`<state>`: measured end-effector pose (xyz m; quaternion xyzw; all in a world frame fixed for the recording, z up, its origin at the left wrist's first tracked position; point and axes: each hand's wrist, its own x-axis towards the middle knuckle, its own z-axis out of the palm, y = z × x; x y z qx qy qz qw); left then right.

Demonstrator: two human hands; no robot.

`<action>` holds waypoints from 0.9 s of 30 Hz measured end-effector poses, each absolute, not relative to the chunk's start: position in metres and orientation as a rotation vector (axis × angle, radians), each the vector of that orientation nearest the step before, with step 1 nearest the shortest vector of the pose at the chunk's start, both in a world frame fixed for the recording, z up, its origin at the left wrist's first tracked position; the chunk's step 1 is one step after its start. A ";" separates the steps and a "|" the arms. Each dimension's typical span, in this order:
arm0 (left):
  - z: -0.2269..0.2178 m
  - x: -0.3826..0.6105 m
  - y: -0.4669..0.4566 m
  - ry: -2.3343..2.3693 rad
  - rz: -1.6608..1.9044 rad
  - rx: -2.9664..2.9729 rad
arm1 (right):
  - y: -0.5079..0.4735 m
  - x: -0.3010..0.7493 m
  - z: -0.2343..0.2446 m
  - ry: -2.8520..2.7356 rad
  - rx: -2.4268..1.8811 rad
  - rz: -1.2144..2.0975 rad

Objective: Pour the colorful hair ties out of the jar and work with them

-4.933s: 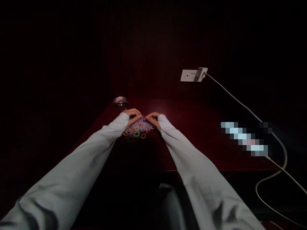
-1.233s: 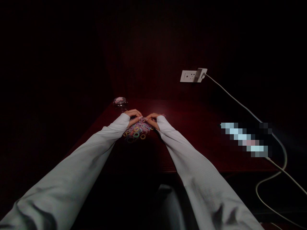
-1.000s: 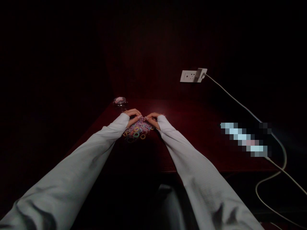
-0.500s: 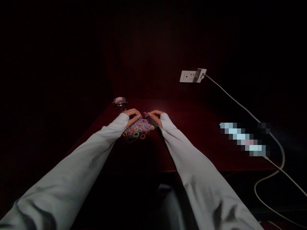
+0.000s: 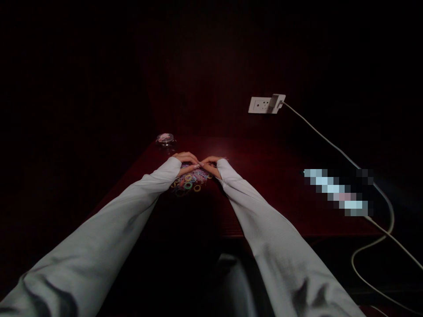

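A heap of small coloured elastic rings [image 5: 190, 181] lies on the dark red table [image 5: 264, 185]. My left hand [image 5: 187, 159] and my right hand [image 5: 211, 164] meet fingertip to fingertip just above the heap's far edge. Both hands have their fingers curled and pinched together at the meeting point; what they pinch is too small to make out. Pale long sleeves cover both arms down to the wrists.
A small clear jar [image 5: 165, 140] stands at the table's far left corner. A white wall socket with a plugged charger [image 5: 267, 104] sits on the back wall, its white cable [image 5: 330, 141] running right and down past a blurred-out object [image 5: 339, 191].
My right hand, which had lifted slightly away half a second ago, has come back in, so both hands' fingertips meet again over the heap. The left hand shifted a little right.
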<state>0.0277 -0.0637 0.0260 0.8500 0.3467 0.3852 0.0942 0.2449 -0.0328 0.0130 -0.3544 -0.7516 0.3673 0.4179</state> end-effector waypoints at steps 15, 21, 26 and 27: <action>0.027 0.025 -0.059 0.948 1.229 2.473 | -0.021 0.303 0.032 -1.623 -1.185 0.502; 0.024 0.022 -0.056 0.901 1.222 2.509 | -0.027 0.333 0.034 -1.692 -1.620 0.220; 0.020 0.025 -0.053 0.898 1.297 2.529 | -0.029 0.328 0.032 -1.824 -1.676 0.215; 0.020 0.026 -0.054 0.898 1.287 2.535 | -0.028 0.327 0.030 -1.844 -1.677 0.208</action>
